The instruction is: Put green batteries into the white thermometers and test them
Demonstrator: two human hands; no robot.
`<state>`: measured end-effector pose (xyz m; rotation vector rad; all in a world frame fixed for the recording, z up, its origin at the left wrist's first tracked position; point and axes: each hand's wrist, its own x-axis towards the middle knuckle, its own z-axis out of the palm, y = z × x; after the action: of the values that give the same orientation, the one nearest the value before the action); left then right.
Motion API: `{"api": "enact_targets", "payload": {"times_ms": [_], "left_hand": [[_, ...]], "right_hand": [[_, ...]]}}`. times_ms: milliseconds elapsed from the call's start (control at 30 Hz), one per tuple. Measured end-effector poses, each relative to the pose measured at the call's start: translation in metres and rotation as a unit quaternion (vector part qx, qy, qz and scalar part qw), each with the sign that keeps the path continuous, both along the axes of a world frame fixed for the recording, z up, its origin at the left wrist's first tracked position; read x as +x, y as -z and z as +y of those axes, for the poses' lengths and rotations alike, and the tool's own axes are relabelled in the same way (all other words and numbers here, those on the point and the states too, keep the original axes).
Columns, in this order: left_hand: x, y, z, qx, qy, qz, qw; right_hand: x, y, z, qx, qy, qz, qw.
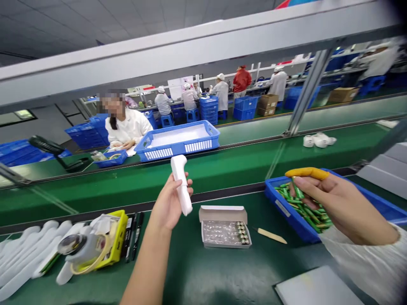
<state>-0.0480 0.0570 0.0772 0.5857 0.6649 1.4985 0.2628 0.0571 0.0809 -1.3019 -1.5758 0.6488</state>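
Observation:
My left hand is closed round a white handheld device, shaped like a forehead thermometer, raised above the green bench. On the right, my right hand wears a yellow finger cot on one finger and pinches a green battery. Below it, a blue bin holds many loose green batteries. Between my hands lies an open white carton with bubble wrap and a column of metal-ended cells at its right side. Beside the carton rests a pale pointed stick.
At left lie a row of white parts, a yellow basket with a bottle, and black pens. Across the green conveyor stands a blue tray, near a seated person. A grey flat object lies at front right.

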Motion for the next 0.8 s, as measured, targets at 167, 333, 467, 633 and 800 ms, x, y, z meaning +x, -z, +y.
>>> {"api": "enact_targets", "payload": {"times_ms": [167, 333, 467, 633, 800], "left_hand": [[0.003, 0.004, -0.025, 0.049, 0.005, -0.090, 0.995], [0.013, 0.001, -0.032, 0.074, -0.007, -0.147, 0.986], [0.019, 0.001, -0.037, 0.097, -0.014, -0.148, 0.984], [0.021, 0.006, -0.033, 0.104, -0.072, -0.119, 0.985], [0.022, 0.011, -0.029, 0.125, -0.081, -0.083, 0.985]], "right_hand": [[-0.088, -0.011, -0.019, 0.002, -0.097, 0.094, 0.991], [-0.160, 0.003, -0.046, 0.102, -0.166, 0.073, 0.978], [-0.179, 0.022, -0.048, 0.285, -0.125, -0.123, 0.942], [-0.175, 0.027, -0.040, 0.385, -0.149, -0.241, 0.878], [-0.168, 0.022, -0.036, 0.247, -0.244, -0.171, 0.922]]}}
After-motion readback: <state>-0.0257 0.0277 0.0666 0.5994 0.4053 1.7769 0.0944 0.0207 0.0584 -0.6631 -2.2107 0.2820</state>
